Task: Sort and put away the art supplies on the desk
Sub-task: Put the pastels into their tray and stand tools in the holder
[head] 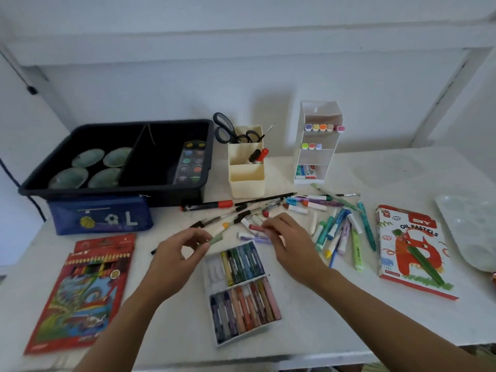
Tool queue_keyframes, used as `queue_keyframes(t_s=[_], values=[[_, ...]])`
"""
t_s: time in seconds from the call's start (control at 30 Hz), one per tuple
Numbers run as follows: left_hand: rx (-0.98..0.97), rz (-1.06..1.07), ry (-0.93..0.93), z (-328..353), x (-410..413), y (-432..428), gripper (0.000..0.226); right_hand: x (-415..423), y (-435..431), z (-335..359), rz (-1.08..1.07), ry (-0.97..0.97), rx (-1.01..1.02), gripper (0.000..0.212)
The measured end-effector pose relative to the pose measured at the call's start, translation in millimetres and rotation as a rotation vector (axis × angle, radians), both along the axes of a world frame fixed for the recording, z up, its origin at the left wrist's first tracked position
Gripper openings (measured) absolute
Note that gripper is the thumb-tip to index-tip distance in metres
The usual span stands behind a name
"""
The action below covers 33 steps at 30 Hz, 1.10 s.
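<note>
I see both hands over the middle of the white desk (322, 323), just beyond the open white tray of oil pastels (213, 272), which lies flat near the front edge with two rows of sticks and a few bare slots at its left. The left hand (177, 253) pinches a pale green pastel stick (216, 238) between thumb and fingertips and holds it above the tray's far left corner. The right hand (284, 237) has its fingers curled down, and its fingertips close on the end of a reddish pastel stick (255, 227) lying among loose pale sticks. Behind these lies a scatter of black pens and brushes, and to the right a heap of pastel-coloured highlighters (341, 232). The printed oil pastels box (410, 251) lies flat well to the right, and the red pack of coloured pencils (80, 291) flat at the left. At the back stand a black plastic bin (112, 191) and, in front of it, a blue zipped pencil case (99, 218). Further right are a cream pen holder (245, 181) with black-handled scissors (228, 130) and a white tiered marker rack (314, 157).
</note>
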<state>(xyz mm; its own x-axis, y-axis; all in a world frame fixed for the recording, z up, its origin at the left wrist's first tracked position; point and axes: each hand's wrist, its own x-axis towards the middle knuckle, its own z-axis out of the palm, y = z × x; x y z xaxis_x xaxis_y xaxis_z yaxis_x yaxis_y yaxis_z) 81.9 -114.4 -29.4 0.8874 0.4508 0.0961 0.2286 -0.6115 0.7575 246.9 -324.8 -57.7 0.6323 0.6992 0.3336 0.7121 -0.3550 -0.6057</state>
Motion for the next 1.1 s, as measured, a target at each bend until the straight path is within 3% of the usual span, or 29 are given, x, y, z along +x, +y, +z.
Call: queue_keyframes(t_s=[0.1,0.37,0.7,0.93,1.1], values=[[-0.013,0.017,0.017,-3,-17,2,0.013,-11,14,6,0.155,0.114,0.008,0.015],[-0.038,0.063,-0.017,-13,-39,-14,0.012,-23,42,21,0.502,0.243,-0.284,0.025],[-0.121,0.026,0.030,-21,-39,-3,0.004,-29,65,28,0.512,0.262,-0.385,0.024],[-0.096,0.017,0.121,-22,-27,4,0.008,-35,70,15,0.326,0.253,-0.229,0.043],[-0.055,0.030,0.085,-23,-21,2,0.008,-42,66,4,0.292,0.085,-0.163,0.028]])
